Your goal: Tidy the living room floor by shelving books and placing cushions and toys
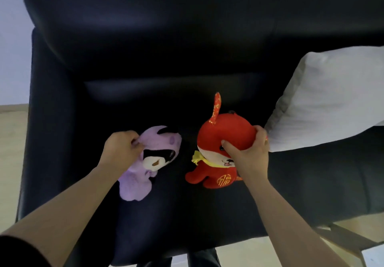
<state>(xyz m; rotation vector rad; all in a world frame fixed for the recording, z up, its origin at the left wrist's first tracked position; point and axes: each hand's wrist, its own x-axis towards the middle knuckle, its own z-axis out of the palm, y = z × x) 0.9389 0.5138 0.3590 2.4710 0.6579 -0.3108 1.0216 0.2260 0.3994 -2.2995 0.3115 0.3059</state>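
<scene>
Plush toy (224, 135) — in right hand (249, 158)

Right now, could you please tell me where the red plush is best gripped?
By its round head, from above and the front: the red plush sits upright on the sofa, head uppermost, with the pillow close beside it. The right hand cups it so.

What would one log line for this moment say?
left hand: grips purple plush | right hand: grips red plush | both on black sofa
</scene>
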